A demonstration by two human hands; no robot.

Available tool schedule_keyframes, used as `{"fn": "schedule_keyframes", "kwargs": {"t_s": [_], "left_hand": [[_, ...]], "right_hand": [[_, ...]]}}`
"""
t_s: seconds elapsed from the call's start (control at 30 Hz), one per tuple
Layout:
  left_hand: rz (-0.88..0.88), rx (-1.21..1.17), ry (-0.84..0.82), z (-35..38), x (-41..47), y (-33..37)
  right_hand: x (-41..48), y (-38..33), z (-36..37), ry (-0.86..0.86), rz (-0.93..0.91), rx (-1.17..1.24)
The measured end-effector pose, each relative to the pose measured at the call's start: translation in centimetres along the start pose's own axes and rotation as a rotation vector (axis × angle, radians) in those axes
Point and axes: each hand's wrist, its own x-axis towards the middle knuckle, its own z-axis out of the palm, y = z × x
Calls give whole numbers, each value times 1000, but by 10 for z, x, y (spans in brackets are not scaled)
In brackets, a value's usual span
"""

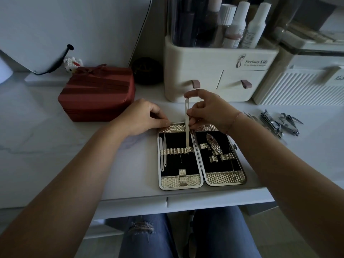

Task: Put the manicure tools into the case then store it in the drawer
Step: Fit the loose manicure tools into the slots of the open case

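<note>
1. Nearest us, below the case (181, 184), are our knees in torn jeans (141, 237). Between them and the case runs the drawer (214, 199) front, which looks closed.
2. On the worktop (74, 146) the case lies opened flat. Two thin tools (163, 155) sit in the loops of its left half, and a patterned clipper (214, 144) sits in its right half.
3. Our left hand (141, 116) is at the far rim of the case's left half, its fingers curled in a pinch on that edge to steady it.
4. Our right hand (210, 110), above the case's hinge, holds a long flat tool (187, 127) nearly upright, fingers pinched narrow on its upper shaft. Its lower tip meets the loop band (175, 151) at the hinge end.
5. To the right of the case, well apart, the loose tools (279, 123) lie heaped, so we judge most of the packing is not yet done.
6. What could go wrong, as we see it:
   - At so steep an angle, the tip may miss its loop and dig into the black lining.
   - A hard push could slide the case towards the near worktop edge if our left hand slackens.
   - The smooth tool could twist in so light a pinch and drop.
</note>
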Motion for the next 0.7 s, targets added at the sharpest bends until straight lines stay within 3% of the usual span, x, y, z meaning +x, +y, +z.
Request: {"fn": "schedule_keyframes", "kwargs": {"t_s": [0.23,0.6,0.7], "left_hand": [[4,9,6,1,0,0],[-34,-30,8,1,-1,2],[-38,-19,8,1,-2,2]], "right_hand": [[1,-2,-3,-68,69,-31],[-5,-2,-3,-120,-5,-298],[-10,-4,-5,-69,-93,-578]]}}
